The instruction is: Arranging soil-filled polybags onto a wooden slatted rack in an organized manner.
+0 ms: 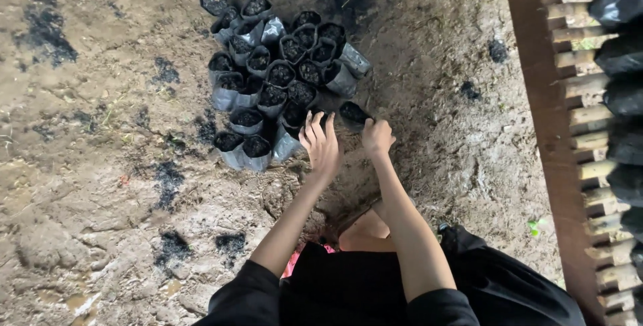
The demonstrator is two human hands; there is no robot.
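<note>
Brown muddy ground (100, 185) is lying all around the hands, with dark patches of black soil (173, 247) sitting left of them. Far to the right of the hands, a wooden slat rack (576, 132) is standing, and black bags (623, 64) are resting on it.

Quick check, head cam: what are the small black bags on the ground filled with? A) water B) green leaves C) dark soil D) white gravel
C: the open tops of the black bags show dark soil, and the right hand holds one such bag at the edge of the cluster, beside the left hand.
</note>
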